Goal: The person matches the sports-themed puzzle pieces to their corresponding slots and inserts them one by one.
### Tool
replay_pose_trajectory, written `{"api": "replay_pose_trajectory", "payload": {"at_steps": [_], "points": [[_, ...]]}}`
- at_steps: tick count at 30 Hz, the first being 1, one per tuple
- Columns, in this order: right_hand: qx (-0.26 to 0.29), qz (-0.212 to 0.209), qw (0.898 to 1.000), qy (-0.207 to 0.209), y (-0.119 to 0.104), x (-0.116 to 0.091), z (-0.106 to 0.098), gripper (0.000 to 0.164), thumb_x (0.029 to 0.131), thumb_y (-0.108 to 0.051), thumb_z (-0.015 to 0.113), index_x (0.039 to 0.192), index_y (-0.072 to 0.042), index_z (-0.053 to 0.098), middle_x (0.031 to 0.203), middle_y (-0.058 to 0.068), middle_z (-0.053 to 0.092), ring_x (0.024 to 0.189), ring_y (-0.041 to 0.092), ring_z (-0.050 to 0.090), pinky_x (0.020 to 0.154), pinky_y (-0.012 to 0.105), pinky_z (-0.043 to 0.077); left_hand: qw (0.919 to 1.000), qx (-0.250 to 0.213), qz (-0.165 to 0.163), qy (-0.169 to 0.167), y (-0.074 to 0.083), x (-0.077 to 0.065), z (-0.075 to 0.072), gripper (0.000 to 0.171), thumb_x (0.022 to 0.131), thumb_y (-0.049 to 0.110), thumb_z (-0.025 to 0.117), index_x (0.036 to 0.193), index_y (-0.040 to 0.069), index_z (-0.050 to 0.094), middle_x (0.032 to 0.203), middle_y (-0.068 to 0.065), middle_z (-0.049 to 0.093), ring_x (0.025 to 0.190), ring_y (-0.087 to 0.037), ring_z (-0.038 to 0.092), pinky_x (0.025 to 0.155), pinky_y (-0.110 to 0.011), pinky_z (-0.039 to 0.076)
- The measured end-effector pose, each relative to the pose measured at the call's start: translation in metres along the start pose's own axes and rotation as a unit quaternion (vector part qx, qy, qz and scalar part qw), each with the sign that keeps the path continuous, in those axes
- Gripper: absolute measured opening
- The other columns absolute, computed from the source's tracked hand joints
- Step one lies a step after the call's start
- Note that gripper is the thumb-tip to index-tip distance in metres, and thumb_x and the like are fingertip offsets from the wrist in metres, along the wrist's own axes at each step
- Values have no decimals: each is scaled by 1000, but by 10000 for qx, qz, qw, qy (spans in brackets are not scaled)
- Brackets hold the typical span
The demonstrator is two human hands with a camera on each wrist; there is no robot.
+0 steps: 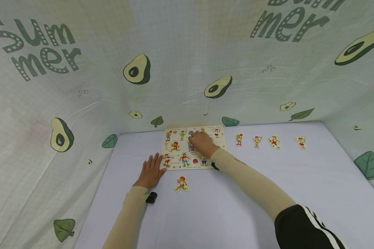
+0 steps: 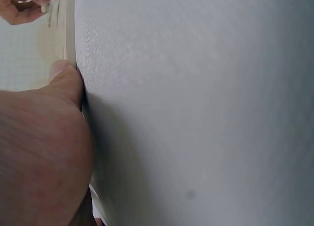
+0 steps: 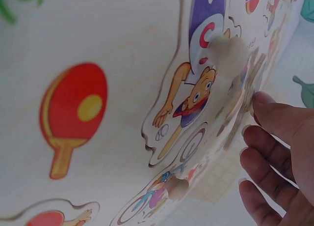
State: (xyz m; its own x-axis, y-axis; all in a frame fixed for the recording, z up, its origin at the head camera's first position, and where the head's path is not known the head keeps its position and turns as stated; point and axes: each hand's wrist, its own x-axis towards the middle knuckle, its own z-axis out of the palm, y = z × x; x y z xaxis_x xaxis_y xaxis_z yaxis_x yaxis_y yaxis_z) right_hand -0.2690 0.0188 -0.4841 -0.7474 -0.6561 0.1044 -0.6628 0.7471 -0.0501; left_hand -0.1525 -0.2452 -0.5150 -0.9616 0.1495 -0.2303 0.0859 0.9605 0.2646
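Observation:
A wooden peg puzzle board with cartoon sports figures lies flat at the back of the table. My left hand rests with spread fingers at its front left corner; in the left wrist view the thumb lies on the board's edge. Over the board's upper middle is my right hand. It pinches a small puzzle piece, which appears tilted in the right wrist view; its picture is mostly hidden. Near the hand, a baseball-figure piece with a round knob sits in its recess.
A runner piece lies in front of the board. To the right are several loose pieces: a ball-player piece, another figure, a footballer piece and a far-right figure. A printed curtain hangs behind the table.

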Motion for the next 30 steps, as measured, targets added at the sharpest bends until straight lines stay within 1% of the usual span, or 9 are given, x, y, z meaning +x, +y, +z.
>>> {"api": "replay_pose_trajectory", "payload": {"at_steps": [11,17,23,26,30], "points": [[-74,185,9991,-361,3,10,8,24,102,-19,73,124,-10,75,123,7,72,116,26,67,108,44,52,10000,-32,51,72,-8,7,8,69,113,34,51,167,2,23,175,-24,13,161,-50,7,128,-68,7],[-111,162,9993,-327,1,13,8,25,101,-21,75,123,-10,75,123,7,73,116,27,68,107,46,53,10000,2,31,25,-10,8,9,70,113,36,49,168,2,21,175,-24,12,161,-49,6,128,-68,7],[-79,144,9994,-292,-1,14,7,25,100,-19,75,123,-8,75,123,8,73,116,29,68,106,47,53,10000,-36,-44,-44,-7,8,8,71,113,38,48,168,3,20,176,-22,10,162,-48,4,129,-66,5],[-105,97,9995,-264,0,14,8,24,100,-17,75,122,-8,75,122,8,73,116,29,69,105,47,54,10000,-60,-15,1,-8,8,8,70,113,37,49,168,3,21,176,-22,11,162,-48,5,129,-67,6],[-116,33,9996,-248,1,12,8,22,101,-17,74,121,-9,75,122,6,73,115,27,69,105,45,55,10000,18,31,50,-9,7,10,70,113,36,49,168,3,22,176,-23,12,161,-48,7,128,-67,7]]}}
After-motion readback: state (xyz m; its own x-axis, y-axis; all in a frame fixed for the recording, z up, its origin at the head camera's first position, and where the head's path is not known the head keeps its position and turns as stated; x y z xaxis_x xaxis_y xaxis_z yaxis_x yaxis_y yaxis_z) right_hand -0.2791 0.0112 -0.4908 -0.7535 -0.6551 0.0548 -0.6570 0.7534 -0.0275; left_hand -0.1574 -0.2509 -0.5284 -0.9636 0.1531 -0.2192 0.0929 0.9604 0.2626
